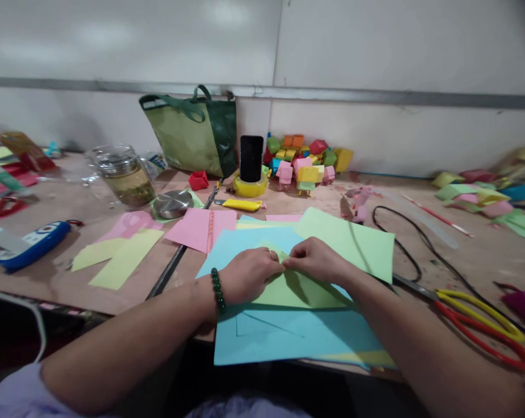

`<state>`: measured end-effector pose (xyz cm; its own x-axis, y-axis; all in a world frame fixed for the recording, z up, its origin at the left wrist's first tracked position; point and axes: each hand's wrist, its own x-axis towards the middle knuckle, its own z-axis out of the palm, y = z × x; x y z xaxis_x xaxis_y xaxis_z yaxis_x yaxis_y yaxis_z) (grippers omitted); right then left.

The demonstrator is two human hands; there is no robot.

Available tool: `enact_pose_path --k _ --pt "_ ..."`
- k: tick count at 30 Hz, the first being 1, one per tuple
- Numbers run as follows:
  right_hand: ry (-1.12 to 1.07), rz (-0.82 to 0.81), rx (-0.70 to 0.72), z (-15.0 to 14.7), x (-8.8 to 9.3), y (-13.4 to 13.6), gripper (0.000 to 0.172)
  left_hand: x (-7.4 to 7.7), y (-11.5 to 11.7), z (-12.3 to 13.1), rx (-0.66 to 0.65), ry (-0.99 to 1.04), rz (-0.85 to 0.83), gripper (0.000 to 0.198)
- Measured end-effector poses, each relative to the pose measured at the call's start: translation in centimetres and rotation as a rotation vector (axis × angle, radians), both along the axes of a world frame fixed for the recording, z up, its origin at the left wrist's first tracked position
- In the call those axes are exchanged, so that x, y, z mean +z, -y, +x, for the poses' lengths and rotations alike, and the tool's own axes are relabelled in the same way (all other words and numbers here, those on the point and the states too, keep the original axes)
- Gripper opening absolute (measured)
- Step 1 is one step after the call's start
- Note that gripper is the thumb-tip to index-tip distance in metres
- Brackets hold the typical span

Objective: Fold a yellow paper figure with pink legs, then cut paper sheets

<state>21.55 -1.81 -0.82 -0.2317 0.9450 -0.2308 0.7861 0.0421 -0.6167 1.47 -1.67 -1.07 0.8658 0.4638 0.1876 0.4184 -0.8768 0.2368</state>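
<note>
A light green sheet of paper lies over blue sheets in front of me, its upper part bent up between my fingers. My left hand, with a ring and a green bead bracelet on the wrist, is closed on the sheet's raised part. Right beside it, my right hand pinches the same paper, fingertips almost meeting those of the left. Thin pencil lines show on the blue sheet below. Another light green sheet rests behind my right hand. My fingers partly hide the fold.
Scissors with red and yellow handles lie right, near a black cord. A yellow cutter, a phone, folded paper pieces and a green bag stand behind. A glass jar and blue cutter are left.
</note>
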Motion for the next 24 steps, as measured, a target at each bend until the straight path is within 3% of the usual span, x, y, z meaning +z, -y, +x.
enact_pose_path --k 8,10,16,24 --pt "0.204 0.092 0.005 -0.8 0.8 0.5 0.021 -1.1 1.1 0.2 -0.083 -0.152 0.368 0.022" --pt "0.254 0.101 -0.022 -0.7 0.8 0.5 0.02 -1.2 1.1 0.0 -0.108 -0.143 0.378 0.024" --pt "0.359 0.096 -0.089 0.2 -0.1 -0.4 0.05 -1.4 0.6 -0.4 -0.175 -0.118 0.351 0.031" --pt "0.423 0.196 -0.118 -0.1 0.8 0.9 0.048 -0.8 0.5 -0.3 -0.184 -0.152 0.285 0.038"
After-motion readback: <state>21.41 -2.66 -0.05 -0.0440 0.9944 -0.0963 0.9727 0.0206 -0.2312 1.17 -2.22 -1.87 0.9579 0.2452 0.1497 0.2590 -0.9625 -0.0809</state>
